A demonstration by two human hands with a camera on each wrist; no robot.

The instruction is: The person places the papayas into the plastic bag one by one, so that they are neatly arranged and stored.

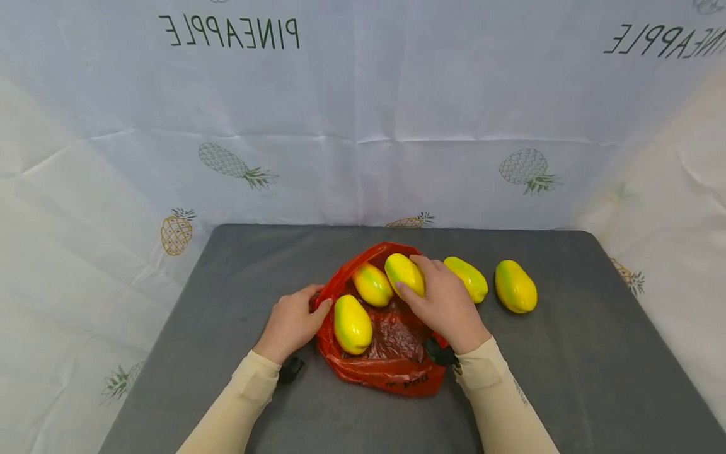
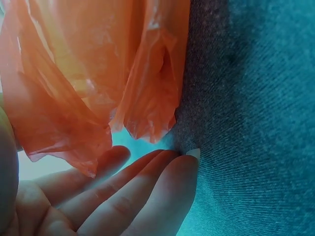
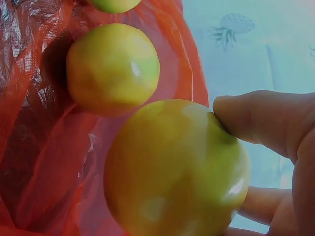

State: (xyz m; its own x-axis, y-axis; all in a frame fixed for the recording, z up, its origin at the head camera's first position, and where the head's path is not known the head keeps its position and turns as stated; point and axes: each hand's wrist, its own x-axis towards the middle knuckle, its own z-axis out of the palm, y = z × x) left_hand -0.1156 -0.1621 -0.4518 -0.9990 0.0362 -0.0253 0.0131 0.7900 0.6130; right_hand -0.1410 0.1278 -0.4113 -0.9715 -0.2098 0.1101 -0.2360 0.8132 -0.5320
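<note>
A red plastic bag (image 1: 391, 372) lies on its side on the table, its mouth spread wide. Inside it are two yellow-green papaya-like fruits, one near the front (image 1: 353, 325) and one farther back (image 1: 372, 285). My left hand (image 1: 292, 321) holds the bag's left rim, thumb on the inner side and fingers outside; the left wrist view shows the loose plastic (image 2: 98, 88) between them. With thumb and fingers, my right hand (image 1: 445, 302) grips a third papaya-like fruit (image 3: 172, 172) over the bag's back right part. Part of the bag's right side is hidden under that hand.
Two more such fruits rest on the grey table (image 1: 567, 378) right of the bag, one just behind my right hand (image 1: 466, 279) and one farther right (image 1: 515, 287). A white cloth with pineapple prints (image 1: 363, 183) hangs behind the table.
</note>
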